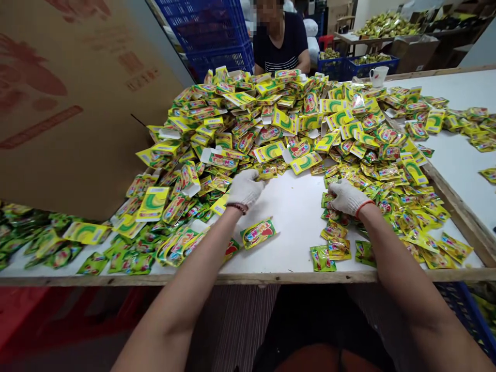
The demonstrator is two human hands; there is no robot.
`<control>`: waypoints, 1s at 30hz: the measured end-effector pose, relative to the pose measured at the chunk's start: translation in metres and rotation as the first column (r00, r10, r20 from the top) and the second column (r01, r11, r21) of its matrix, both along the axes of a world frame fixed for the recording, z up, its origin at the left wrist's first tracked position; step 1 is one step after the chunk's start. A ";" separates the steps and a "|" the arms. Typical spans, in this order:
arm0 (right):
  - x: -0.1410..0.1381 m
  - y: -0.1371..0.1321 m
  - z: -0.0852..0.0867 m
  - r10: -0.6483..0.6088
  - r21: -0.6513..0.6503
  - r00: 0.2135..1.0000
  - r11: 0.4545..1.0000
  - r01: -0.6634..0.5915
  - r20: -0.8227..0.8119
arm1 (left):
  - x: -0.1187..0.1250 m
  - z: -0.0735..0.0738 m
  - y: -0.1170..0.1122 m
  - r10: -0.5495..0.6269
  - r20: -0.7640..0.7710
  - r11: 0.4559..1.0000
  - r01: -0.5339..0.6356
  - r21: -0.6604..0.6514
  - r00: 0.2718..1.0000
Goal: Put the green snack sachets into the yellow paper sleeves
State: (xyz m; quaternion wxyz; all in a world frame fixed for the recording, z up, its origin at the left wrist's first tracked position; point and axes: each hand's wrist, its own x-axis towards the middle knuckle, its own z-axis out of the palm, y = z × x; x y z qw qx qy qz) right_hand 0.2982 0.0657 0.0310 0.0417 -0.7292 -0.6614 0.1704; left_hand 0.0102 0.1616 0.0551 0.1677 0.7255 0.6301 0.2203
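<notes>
My left hand, in a white knit glove, reaches to the foot of the heap. Its fingers close on the end of a small yellow sachet. My right hand, gloved alike, bends its fingers over small green sachets at the edge of the loose sachets on the right. Below my left hand lies a printed yellow-green packet. Nearer the front edge are a green sachet and a yellow sachet. My left forearm partly covers a row of flat yellow boxes.
A big heap of yellow printed boxes spreads across the white table. A large cardboard carton leans in on the left. A wooden strip borders the right side. Opposite sits a person, near stacked blue crates.
</notes>
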 end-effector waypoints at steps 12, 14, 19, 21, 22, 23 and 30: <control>-0.019 -0.003 -0.003 -0.038 0.055 0.658 0.991 0.121 -0.752 | 0.066 -0.055 -0.095 0.249 0.921 0.914 0.242 -0.326 0.301; -0.040 -0.008 0.001 -0.028 0.020 0.454 0.995 0.100 -0.891 | 0.068 -0.057 -0.095 0.224 0.937 0.918 0.266 -0.296 0.269; -0.078 -0.011 -0.005 -0.065 0.048 0.624 0.986 0.162 -0.779 | 0.071 -0.058 -0.099 0.133 0.973 0.916 0.350 -0.194 0.191; -0.079 -0.011 -0.011 -0.044 0.101 0.712 0.982 0.161 -0.700 | 0.069 -0.056 -0.100 0.120 0.959 0.917 0.341 -0.206 0.256; -0.076 -0.011 -0.012 -0.020 0.119 0.740 0.984 0.135 -0.672 | 0.068 -0.055 -0.100 0.110 0.948 0.920 0.329 -0.211 0.299; -0.073 -0.012 -0.012 0.017 0.135 0.761 0.987 0.092 -0.648 | 0.068 -0.054 -0.100 0.096 0.939 0.927 0.315 -0.206 0.332; -0.061 -0.018 0.004 0.260 0.249 0.648 0.962 -0.111 -0.716 | 0.069 -0.049 -0.103 0.045 0.915 0.926 0.327 -0.189 0.400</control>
